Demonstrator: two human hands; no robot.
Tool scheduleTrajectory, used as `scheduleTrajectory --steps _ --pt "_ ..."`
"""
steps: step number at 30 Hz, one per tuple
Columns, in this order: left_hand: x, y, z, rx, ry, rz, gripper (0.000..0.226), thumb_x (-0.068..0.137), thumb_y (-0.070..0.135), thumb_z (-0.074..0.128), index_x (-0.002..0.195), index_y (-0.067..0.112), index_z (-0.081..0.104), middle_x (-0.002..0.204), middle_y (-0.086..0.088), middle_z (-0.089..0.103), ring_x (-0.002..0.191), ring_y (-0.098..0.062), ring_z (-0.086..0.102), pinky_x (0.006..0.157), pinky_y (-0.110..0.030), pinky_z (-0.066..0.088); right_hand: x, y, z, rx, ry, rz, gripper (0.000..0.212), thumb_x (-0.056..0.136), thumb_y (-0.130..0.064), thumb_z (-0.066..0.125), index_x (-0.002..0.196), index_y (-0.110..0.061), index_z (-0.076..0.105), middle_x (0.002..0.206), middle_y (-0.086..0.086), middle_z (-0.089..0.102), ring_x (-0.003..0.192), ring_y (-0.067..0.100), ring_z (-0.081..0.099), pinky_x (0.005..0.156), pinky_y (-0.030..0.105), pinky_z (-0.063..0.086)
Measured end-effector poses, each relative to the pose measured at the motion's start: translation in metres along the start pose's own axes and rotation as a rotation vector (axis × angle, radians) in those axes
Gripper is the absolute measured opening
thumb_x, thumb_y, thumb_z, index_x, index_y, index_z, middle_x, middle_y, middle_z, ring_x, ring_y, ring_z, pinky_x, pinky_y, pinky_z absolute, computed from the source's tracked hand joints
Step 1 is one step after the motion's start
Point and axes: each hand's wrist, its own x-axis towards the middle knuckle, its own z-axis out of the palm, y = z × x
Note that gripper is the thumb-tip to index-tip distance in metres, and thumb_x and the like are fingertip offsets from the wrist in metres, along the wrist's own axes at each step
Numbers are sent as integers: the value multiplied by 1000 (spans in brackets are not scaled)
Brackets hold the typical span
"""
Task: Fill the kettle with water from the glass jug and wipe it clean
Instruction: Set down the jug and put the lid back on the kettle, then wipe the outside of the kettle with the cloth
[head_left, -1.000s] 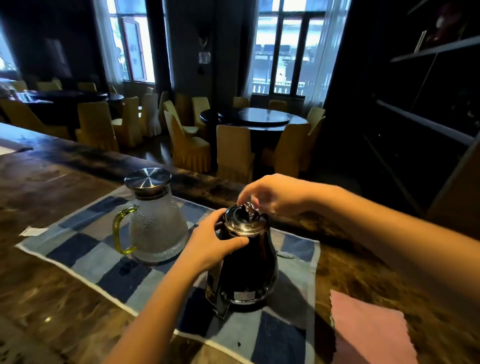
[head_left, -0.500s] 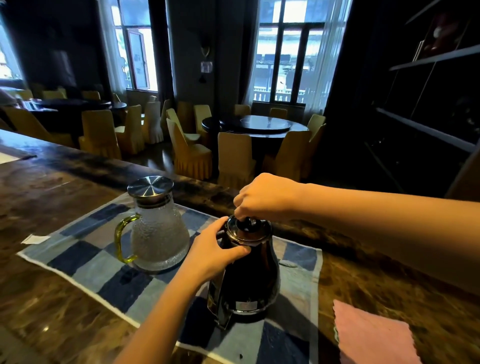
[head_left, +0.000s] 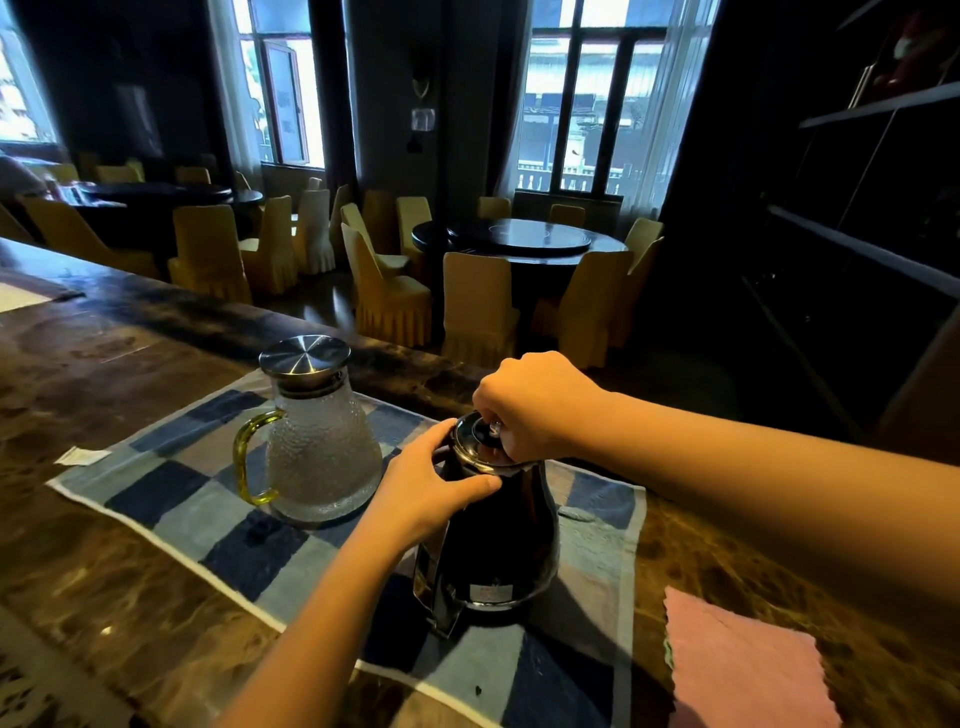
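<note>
At centre frame the kettle (head_left: 493, 545) stands upright on the checked mat (head_left: 171, 499), its lid (head_left: 475, 441) directly under the right hand (head_left: 535, 405), whose grip pinches the knob while the left hand (head_left: 431, 488) clasps the neck, the jug (head_left: 317, 441) left.

left hand (head_left: 426, 499) cupped, thumb out; right hand (head_left: 535, 402) fisted, knuckles up

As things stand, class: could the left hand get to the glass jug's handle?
Probably yes. The left hand holds the kettle right beside the glass jug, with nothing standing between.
</note>
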Motion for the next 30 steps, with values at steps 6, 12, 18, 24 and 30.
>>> scheduleTrajectory --steps 6,12,18,24,30 --pt "-1 2 -2 35 -3 0 78 70 29 79 138 23 42 138 2 52 120 -8 46 95 -23 33 0 -3 0 55 -15 84 13 71 -27 67 79 -17 66 67 1 55 59 22 50 45 20 27" --pt "-3 8 -3 51 -23 25 69 72 26 78 133 26 45 133 4 53 117 -7 45 92 -24 32 -3 -2 3 112 6 113 11 73 -28 65 79 -19 64 75 1 62 65 22 56 50 23 37" --pt "-2 9 -6 64 -55 13 68 73 27 77 133 25 44 135 1 52 125 -15 46 97 -27 34 -24 14 14 343 103 249 28 80 -44 54 104 -29 59 79 -9 62 73 15 58 57 27 45" --pt "1 10 -8 82 -79 15 69 71 28 79 131 23 45 132 4 53 123 -13 46 104 -37 39 -81 54 45 615 0 550 23 79 -53 57 93 -35 62 82 -18 60 80 8 60 66 29 50" --pt "2 12 -7 216 -60 81 80 72 28 78 139 17 36 139 -3 47 129 -19 43 107 -36 36 -157 66 101 745 -401 767 40 80 -52 66 108 -24 63 110 -3 64 96 12 60 77 23 47"
